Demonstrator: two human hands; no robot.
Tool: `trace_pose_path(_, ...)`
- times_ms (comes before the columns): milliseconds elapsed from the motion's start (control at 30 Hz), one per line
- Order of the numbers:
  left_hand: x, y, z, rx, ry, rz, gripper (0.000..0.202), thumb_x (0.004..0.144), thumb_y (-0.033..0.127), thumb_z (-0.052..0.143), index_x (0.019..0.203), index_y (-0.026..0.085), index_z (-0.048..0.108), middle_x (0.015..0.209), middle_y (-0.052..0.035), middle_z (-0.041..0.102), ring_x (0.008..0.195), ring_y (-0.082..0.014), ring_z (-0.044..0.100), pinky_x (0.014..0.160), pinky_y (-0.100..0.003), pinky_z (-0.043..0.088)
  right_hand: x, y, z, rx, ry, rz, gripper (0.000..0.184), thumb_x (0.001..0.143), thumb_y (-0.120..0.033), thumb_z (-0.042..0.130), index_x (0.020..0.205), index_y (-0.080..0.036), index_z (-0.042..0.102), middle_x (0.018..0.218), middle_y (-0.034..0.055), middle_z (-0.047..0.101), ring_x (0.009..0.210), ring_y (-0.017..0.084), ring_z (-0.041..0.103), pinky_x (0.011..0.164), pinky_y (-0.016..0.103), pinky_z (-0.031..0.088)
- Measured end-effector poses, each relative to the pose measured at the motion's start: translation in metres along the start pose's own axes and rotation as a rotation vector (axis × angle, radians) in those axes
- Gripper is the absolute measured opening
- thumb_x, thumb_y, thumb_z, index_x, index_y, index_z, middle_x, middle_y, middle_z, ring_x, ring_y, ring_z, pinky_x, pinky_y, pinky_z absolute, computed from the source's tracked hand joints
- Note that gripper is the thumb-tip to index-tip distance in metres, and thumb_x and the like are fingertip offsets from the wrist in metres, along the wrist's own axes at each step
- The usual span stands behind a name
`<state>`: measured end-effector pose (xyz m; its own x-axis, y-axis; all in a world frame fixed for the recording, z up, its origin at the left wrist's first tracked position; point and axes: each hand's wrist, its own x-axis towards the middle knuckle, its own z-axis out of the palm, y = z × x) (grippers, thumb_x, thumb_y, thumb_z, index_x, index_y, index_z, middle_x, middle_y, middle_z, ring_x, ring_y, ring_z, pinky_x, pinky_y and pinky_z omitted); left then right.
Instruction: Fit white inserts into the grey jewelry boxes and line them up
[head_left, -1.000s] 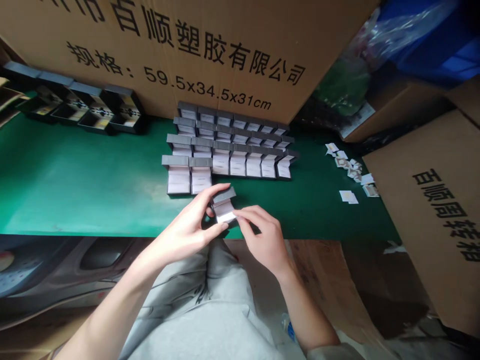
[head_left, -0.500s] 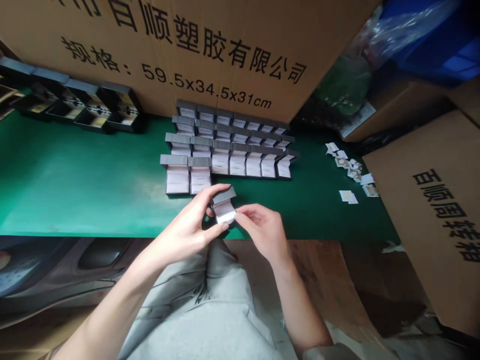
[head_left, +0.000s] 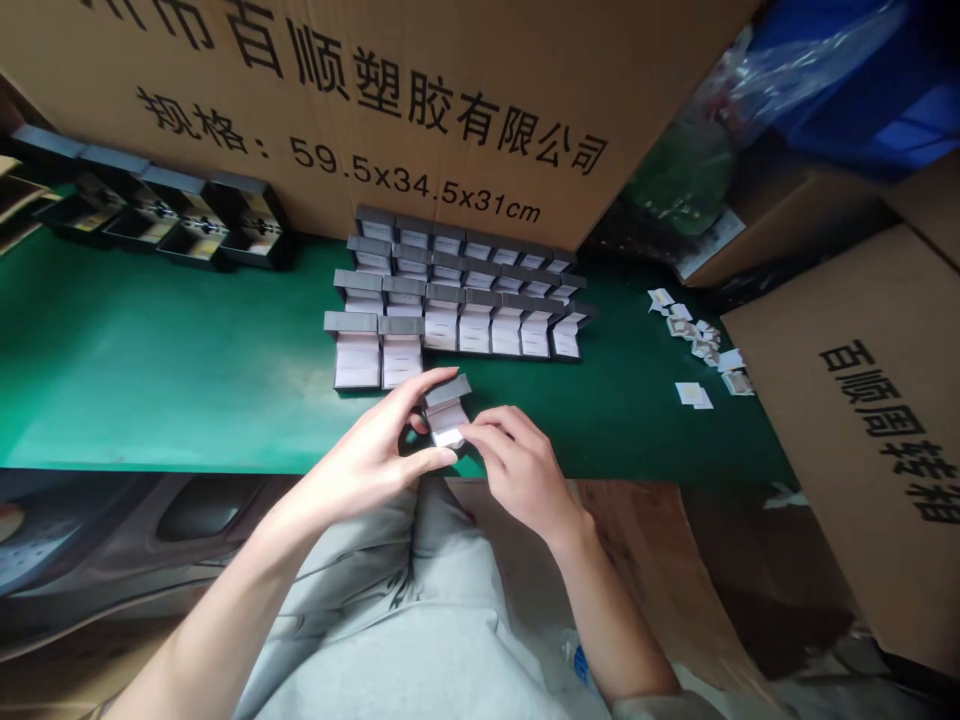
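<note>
My left hand [head_left: 379, 450] grips an open grey jewellery box [head_left: 448, 412] by its side, just above the table's front edge. My right hand [head_left: 521, 470] is at the box's front, with its fingertips pressing on the white insert [head_left: 448, 432]. Behind the hands stand several rows of open grey boxes with white inserts [head_left: 450, 310]. Several small white cards [head_left: 694, 395] lie scattered on the green mat to the right. Farther left, a row of dark open boxes [head_left: 150, 215] holds printed inserts.
The green work surface [head_left: 165, 370] runs under everything, backed by a large printed cardboard carton [head_left: 315, 100]. Another carton [head_left: 862, 430] leans at the right, and a blue crate in plastic [head_left: 840, 75] sits beyond. My grey-trousered lap [head_left: 390, 610] lies below the table edge.
My right hand has shifted slightly left and its fingers have curled closer over the box's white insert. My left hand and the box have stayed nearly still.
</note>
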<state>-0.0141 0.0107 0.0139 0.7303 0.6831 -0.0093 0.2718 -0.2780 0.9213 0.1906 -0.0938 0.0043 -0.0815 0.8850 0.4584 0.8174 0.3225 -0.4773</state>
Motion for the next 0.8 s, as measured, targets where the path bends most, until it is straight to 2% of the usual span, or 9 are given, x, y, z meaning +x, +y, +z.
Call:
trace_pose_path(133,0.001,-0.008,-0.002,-0.057,-0.017,0.02,0.073,0.097,0.05,0.072,0.161,0.034,0.041,0.145,-0.0087,0.057,0.099,-0.0199,0.063,0.096,-0.038,0.06,-0.001,-0.003,-0.004,-0.068,-0.047,-0.036,0.024,0.105,-0.012,0.055,0.117,-0.02,0.074,0.105,0.0111,0.074,0.097,0.023,0.068,0.087,0.036,0.059)
trace_pose_path(300,0.001,-0.011,-0.002,-0.068,-0.02,0.013,0.076,0.097,0.051,0.073,0.163,0.032,0.041,0.148,-0.0099,0.058,0.098,-0.0195,0.064,0.094,-0.035,0.06,0.0,-0.002,-0.007,-0.092,-0.075,-0.129,0.018,0.107,-0.019,0.058,0.12,-0.019,0.072,0.111,0.0119,0.075,0.103,0.024,0.068,0.09,0.037,0.057)
trace_pose_path(467,0.001,-0.012,-0.002,-0.034,-0.026,0.045,0.075,0.097,0.051,0.072,0.164,0.034,0.04,0.152,-0.0064,0.057,0.101,-0.02,0.065,0.099,-0.034,0.058,0.014,0.002,-0.02,-0.161,-0.18,-0.219,0.02,0.109,-0.015,0.054,0.104,-0.02,0.072,0.101,0.0074,0.076,0.087,0.019,0.067,0.078,0.033,0.049)
trace_pose_path(633,0.002,-0.016,-0.001,-0.021,-0.02,0.065,0.077,0.097,0.052,0.072,0.164,0.034,0.039,0.152,-0.0097,0.058,0.099,-0.0205,0.066,0.099,-0.038,0.059,0.035,-0.001,-0.033,-0.295,-0.303,-0.364,0.025,0.108,-0.015,0.055,0.086,-0.019,0.066,0.085,0.0027,0.069,0.076,0.016,0.06,0.069,0.034,0.038)
trace_pose_path(800,0.001,-0.013,-0.002,0.006,-0.016,0.073,0.074,0.098,0.051,0.071,0.163,0.034,0.041,0.151,-0.0088,0.058,0.101,-0.0206,0.065,0.098,-0.034,0.058,0.042,-0.006,-0.028,-0.456,-0.269,-0.538,0.034,0.109,-0.01,0.049,0.078,-0.02,0.06,0.071,0.0006,0.058,0.066,0.017,0.05,0.062,0.036,0.034)
